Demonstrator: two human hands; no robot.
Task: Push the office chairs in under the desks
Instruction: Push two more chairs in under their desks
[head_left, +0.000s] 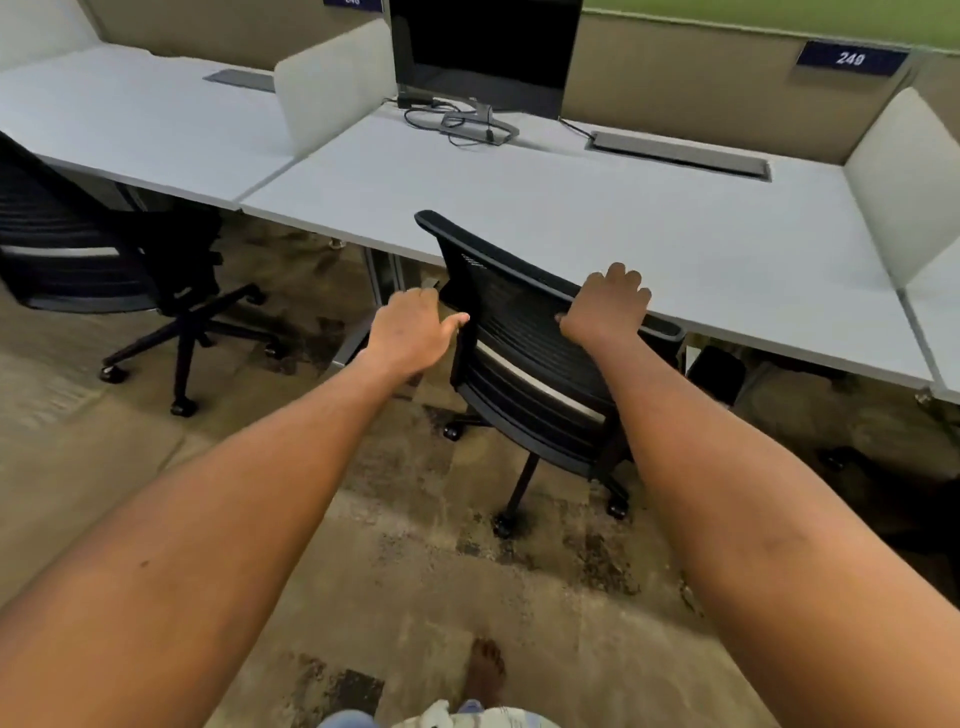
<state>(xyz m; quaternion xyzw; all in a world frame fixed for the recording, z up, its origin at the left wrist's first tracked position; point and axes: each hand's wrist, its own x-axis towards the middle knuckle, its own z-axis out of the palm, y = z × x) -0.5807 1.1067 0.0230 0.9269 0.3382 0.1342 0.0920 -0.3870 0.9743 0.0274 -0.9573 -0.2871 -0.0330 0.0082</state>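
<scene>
A black mesh office chair stands at the front edge of the grey desk, its backrest turned toward me and its seat partly under the desktop. My right hand grips the top rail of the backrest on its right side. My left hand is at the backrest's left edge, thumb touching the frame and fingers curled, holding nothing. A second black office chair stands at the left, in front of the neighbouring desk.
A dark monitor with cables stands at the back of the desk. White divider panels separate the desks. A sign reads 249. Worn patterned carpet covers the floor. My bare foot shows at the bottom.
</scene>
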